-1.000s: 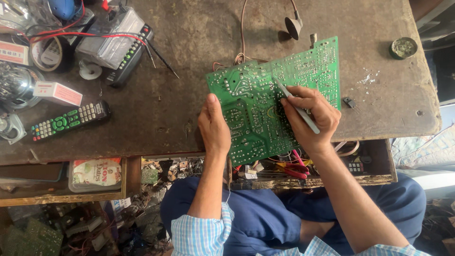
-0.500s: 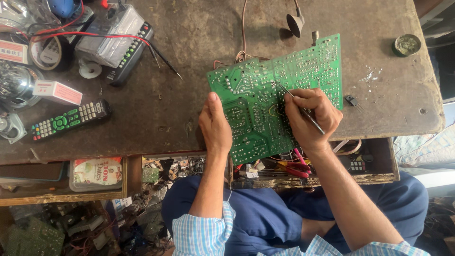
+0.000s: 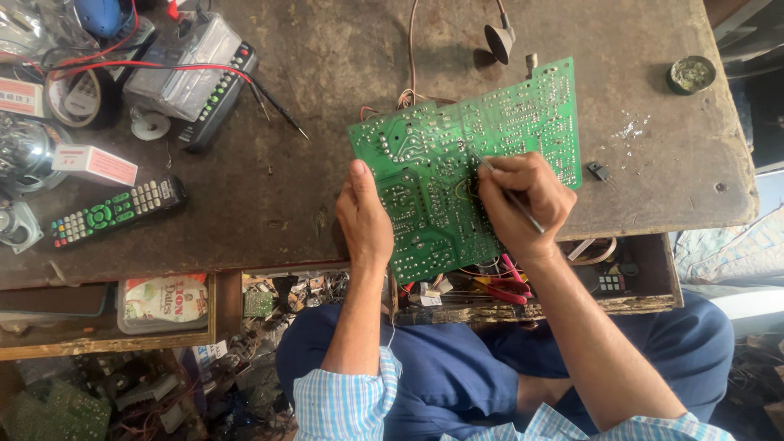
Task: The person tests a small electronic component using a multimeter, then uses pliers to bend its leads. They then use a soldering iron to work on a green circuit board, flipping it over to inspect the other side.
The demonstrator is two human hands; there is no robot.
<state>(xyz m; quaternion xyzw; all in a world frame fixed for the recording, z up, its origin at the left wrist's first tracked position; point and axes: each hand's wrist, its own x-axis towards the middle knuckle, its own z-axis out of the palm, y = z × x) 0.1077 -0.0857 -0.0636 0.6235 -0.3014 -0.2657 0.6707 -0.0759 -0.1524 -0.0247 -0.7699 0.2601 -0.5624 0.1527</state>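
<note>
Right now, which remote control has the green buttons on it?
The remote control lying alone at the table's left, below the small white box. The other remote farther back sits under a clear plastic case and shows no big green buttons.

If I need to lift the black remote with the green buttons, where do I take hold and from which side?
Grip the remote across its narrow width, near mid-length, coming from above. It lies flat, buttons up, slanted on the table; both long edges look free, while a white box sits close beyond its upper edge.

circuit board [image 3: 441, 175] on workbench [image 3: 327, 188], remote [image 3: 118, 211] left (apart)
</note>
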